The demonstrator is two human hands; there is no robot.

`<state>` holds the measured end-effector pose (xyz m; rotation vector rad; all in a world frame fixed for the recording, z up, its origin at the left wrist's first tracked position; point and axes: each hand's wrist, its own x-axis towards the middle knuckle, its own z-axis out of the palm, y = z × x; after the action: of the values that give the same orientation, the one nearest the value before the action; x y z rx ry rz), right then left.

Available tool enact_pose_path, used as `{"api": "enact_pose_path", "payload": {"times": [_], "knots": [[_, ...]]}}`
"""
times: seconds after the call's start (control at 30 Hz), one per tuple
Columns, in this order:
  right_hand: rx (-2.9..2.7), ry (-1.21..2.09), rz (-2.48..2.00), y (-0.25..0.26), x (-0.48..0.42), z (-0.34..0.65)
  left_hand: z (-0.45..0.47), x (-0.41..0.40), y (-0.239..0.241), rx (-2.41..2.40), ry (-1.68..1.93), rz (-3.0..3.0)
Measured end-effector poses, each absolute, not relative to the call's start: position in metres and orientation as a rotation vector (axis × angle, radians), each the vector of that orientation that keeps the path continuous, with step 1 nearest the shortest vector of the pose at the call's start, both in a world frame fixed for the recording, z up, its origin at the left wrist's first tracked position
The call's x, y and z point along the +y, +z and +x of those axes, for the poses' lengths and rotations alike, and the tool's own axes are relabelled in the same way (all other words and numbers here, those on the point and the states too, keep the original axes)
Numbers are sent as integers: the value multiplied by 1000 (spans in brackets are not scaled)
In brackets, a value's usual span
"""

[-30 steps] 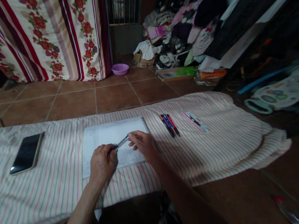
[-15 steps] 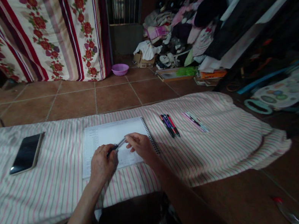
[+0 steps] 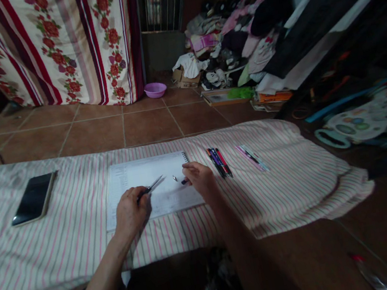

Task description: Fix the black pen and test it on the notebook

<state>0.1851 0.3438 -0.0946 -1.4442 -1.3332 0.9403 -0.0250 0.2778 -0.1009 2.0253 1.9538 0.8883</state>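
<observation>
My left hand (image 3: 132, 209) is closed around a dark pen (image 3: 144, 192), whose thin, pointed front end sticks out over the page toward the right. Beneath it lies a spiral-bound notebook (image 3: 152, 168), open at a pale page with printed lines and small text. My right hand (image 3: 200, 179) is over the notebook's right edge, its fingers drawn together at a small dark pen part (image 3: 184, 181). Just left of that, a small silver tip (image 3: 175, 178) shows above the page; whether the two are joined I cannot tell.
Several dark and coloured pens (image 3: 219, 162) lie right of the notebook, with lighter pens (image 3: 253, 158) beyond. A phone (image 3: 34, 198) rests at the left on the striped cloth (image 3: 80, 225). Behind are a purple basin (image 3: 156, 90), a curtain (image 3: 74, 46) and heaped clothes (image 3: 233, 33).
My right hand has moved right, away from the pen's front end, which is now bare and thin. A small silver tip and dark part now show by the right fingers. The left hand stays put.
</observation>
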Motion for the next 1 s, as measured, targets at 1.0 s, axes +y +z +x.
{"api": "enact_pose_path", "payload": {"times": [1.0], "knots": [[-2013,415,-1774,-106,342,206,-26,278,-101,1954,819,2068]]}}
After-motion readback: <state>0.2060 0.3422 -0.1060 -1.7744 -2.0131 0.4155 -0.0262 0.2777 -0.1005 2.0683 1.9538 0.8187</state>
